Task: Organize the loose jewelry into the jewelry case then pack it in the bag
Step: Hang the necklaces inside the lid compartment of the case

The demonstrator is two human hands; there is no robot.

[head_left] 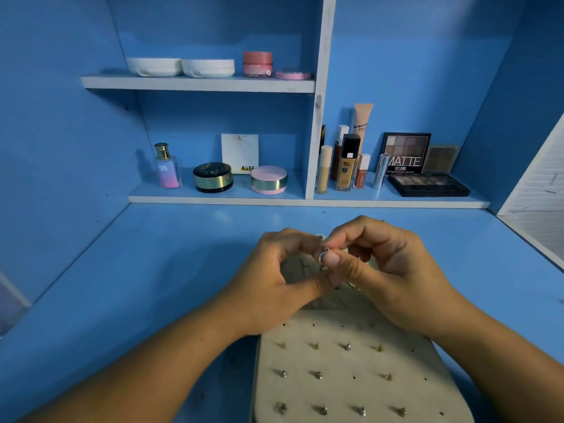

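Observation:
An open cream jewelry case (351, 380) lies on the blue desk right in front of me. Its near panel carries several stud earrings pushed through small holes. Both hands meet above the case's far half and hide most of it. Between the fingertips sits a small silver ring-like piece (323, 255) with a tiny reddish bead. My right hand (387, 270) pinches it with thumb and forefinger. My left hand (274, 279) is curled in against it from the left, fingertips touching the same piece. No bag is in view.
The blue desk (152, 285) stretches left and right of the case. Behind it, a low shelf (305, 201) holds perfume, compacts, foundation bottles and eyeshadow palettes (427, 183). A higher shelf carries white jars and a pink jar. A white slatted panel (537, 190) stands at right.

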